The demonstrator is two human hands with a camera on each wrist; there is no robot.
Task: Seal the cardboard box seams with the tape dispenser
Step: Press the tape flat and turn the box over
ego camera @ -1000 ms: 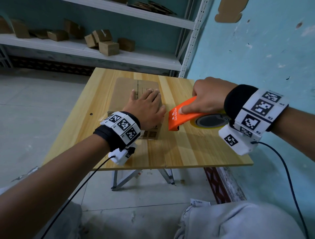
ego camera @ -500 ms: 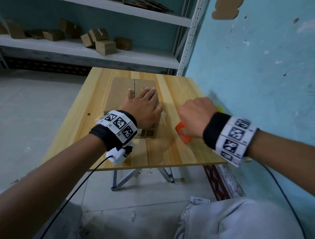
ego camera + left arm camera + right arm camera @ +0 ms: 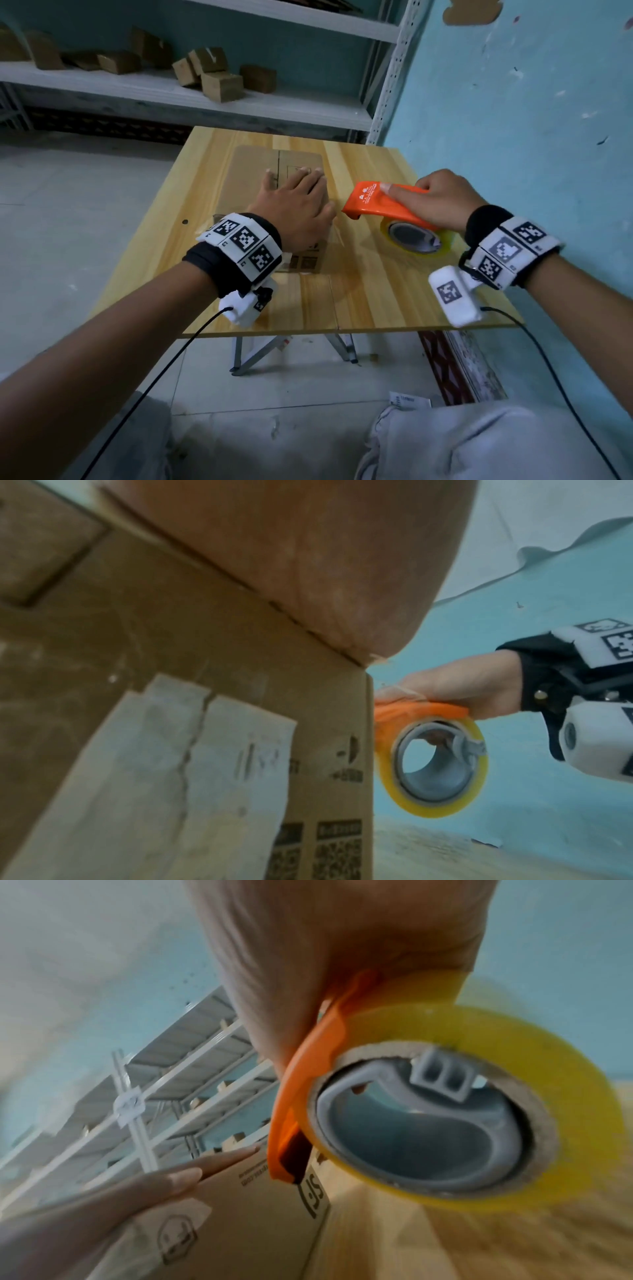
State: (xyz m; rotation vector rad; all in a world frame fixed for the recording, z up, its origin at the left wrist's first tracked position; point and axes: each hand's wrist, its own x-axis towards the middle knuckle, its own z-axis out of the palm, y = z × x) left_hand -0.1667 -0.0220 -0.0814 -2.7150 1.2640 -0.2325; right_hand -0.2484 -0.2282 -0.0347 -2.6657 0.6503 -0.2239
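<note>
The left hand (image 3: 296, 209) lies flat, fingers straight and together, palm down on top of the box (image 3: 255, 164); the fingertips point to 12 o'clock. The box stands on the table (image 3: 370, 294), left of the table's centre, with its long axis running from 6 to 12 o'clock. Its top flaps are shut and meet in a seam that runs toward 12 o'clock beyond the fingertips. The box is plain brown cardboard with black print and a pale label on the near face.

At 3 o'clock from the left hand, just beside the box's right edge, the right hand (image 3: 442, 202) grips the dispenser (image 3: 373, 205) from above, fingers curled over its orange cover, the index finger stretched along the top. The dispenser is held clear of the table; its orange nose points to 9 o'clock, toward the box, without touching it. The yellowish tape roll (image 3: 416, 238) sits on a grey hub at the rear, under the palm
</note>
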